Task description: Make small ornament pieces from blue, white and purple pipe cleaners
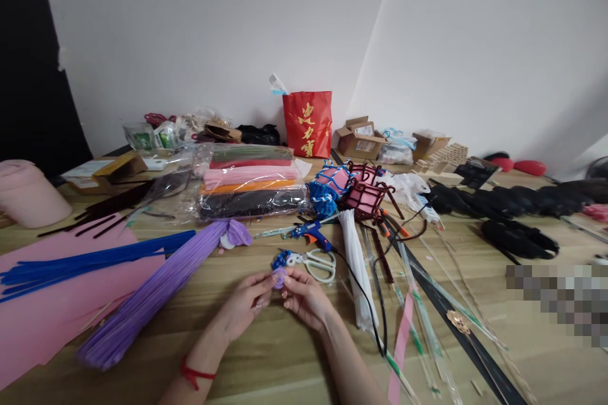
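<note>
Between the fingertips of both hands is a small round purple piece (279, 277), the same colour as the bundle of purple chenille stems (156, 297) to the left. My left hand (249, 300) pinches its left side, and my right hand (306, 297) pinches its right side. Fingers cover part of it, so its exact make is unclear. Just beyond my hands lie white-handled scissors (320, 266) and a small blue curled piece (281, 258). A blue glue gun (311, 233) rests farther back.
Blue stems (95, 259) lie on pink sheets (42, 323) at left. Bagged coloured stems (251, 180), pink-and-brown lanterns (363, 196) and a red bag (308, 123) stand behind. White stems (358, 272), a black cord (361, 294) and thin sticks (434, 335) spread rightward.
</note>
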Demonstrator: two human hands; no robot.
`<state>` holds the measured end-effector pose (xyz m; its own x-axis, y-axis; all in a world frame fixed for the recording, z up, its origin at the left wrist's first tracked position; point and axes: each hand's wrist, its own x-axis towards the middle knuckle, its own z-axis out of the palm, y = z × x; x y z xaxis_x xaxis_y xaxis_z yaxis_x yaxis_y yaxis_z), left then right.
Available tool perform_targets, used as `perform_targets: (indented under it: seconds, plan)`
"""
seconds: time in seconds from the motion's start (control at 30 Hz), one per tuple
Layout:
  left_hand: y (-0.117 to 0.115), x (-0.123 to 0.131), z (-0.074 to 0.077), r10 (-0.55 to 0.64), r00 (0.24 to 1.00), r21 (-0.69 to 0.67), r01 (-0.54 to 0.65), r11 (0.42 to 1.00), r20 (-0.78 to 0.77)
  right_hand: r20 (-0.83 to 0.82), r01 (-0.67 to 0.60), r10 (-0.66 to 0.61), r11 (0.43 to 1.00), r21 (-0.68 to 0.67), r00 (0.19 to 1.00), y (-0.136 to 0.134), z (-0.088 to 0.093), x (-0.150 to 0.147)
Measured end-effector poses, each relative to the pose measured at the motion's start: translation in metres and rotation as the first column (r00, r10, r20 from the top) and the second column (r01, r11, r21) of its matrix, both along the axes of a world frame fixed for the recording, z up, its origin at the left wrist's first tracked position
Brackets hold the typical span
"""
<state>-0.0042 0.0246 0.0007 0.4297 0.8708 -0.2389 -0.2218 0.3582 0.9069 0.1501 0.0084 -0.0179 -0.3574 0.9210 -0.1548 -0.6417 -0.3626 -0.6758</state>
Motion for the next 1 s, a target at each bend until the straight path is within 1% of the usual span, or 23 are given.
perform_targets:
  seconds: [0.07, 0.2, 0.37, 0.53, 0.67, 0.83, 1.0]
  plan:
    - [-0.0010, -0.0007, -0.0031, -0.004, 0.998, -0.063, 0.009, 0.998, 0.070, -0.007, -0.024, 0.024, 1.000, -0.013, 1.000, -0.0007, -0.0008, -0.0008]
    - [-0.0023, 0.0000, -0.0058, 0.031, 0.993, -0.076, -0.022, 0.997, 0.111, 0.006, -0.042, 0.042, 0.999, -0.008, 0.999, -0.0012, -0.0010, -0.0048]
    - [-0.0020, 0.0013, -0.0019, 0.075, 0.997, -0.038, -0.075, 0.996, -0.009, 0.018, 0.028, -0.028, 1.000, 0.011, 0.999, -0.0011, 0.0029, -0.0088]
    - [0.0006, -0.0012, 0.0006, 0.014, 0.996, 0.023, -0.012, 1.000, -0.085, 0.021, 0.038, -0.039, 0.999, 0.024, 0.999, -0.0018, 0.0052, -0.0098]
    - [0.0006, -0.0030, -0.0012, 0.001, 0.999, 0.000, -0.001, 1.000, -0.038, 0.043, 0.012, -0.013, 1.000, 0.024, 0.999, -0.0027, 0.0045, -0.0085]
    - [-0.0010, -0.0041, -0.0047, -0.074, 0.997, -0.060, 0.075, 0.995, 0.017, 0.015, -0.030, 0.030, 0.999, 0.031, 0.999, -0.0038, 0.0031, -0.0061]
    - [0.0009, -0.0066, -0.0091, -0.050, 0.998, -0.067, 0.053, 0.996, 0.043, -0.014, -0.053, 0.054, 0.998, 0.035, 0.998, -0.0030, 0.0027, -0.0074]
